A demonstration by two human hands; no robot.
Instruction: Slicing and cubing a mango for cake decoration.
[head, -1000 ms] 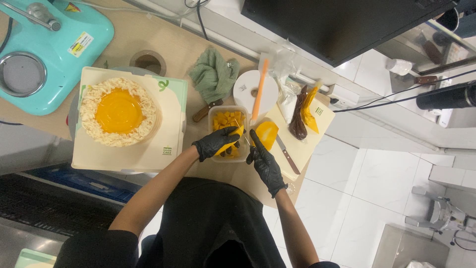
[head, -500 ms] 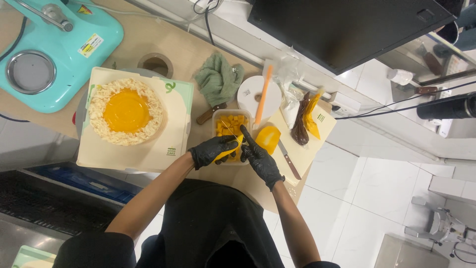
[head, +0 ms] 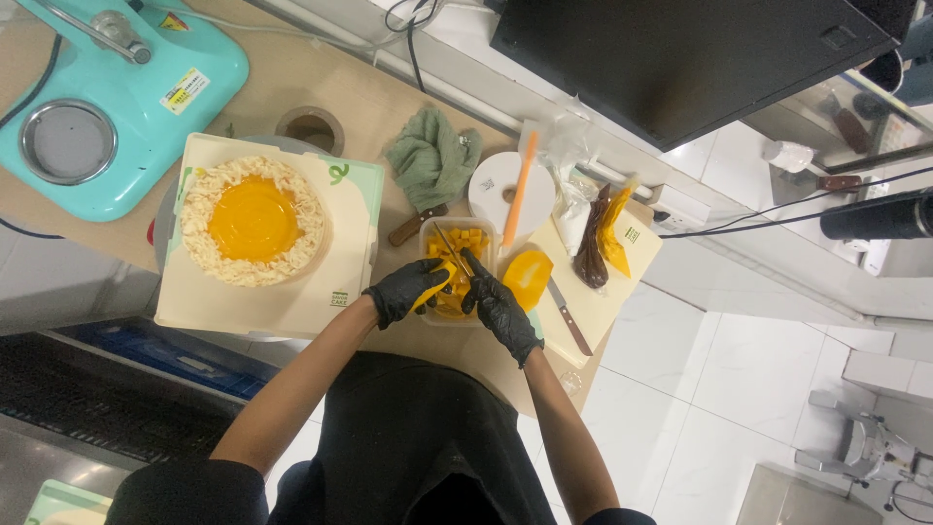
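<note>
A: Report the item in hand and its location.

B: One yellow mango piece, held over one clear plastic tub of cut mango cubes. The tub stands on the table, just at 3 o'clock of the cake board.

A: State of the hands?

B: Two hands, both in black gloves. The left hand is clenched around the mango piece. The right hand grasps one small knife; its blade points toward 11 o'clock, across the tub. The hands sit close together, almost touching over the tub's near edge.

A: Items around the tub, counted.

B: At 3 o'clock: one mango half, cut face up, on one pale cutting board. On the same board lie one second knife at 4 o'clock of the half and two piping bags, one dark and one yellow. At 12 o'clock: one white round lid with one orange spatula across it. At 11 o'clock: one green cloth, and one wooden handle beneath it.

A: Farther out?

B: At 9 o'clock: one round cake, yellow glaze centre, white flakes around the rim, on one square board. At 10 o'clock: one turquoise machine with one round metal plate.
</note>
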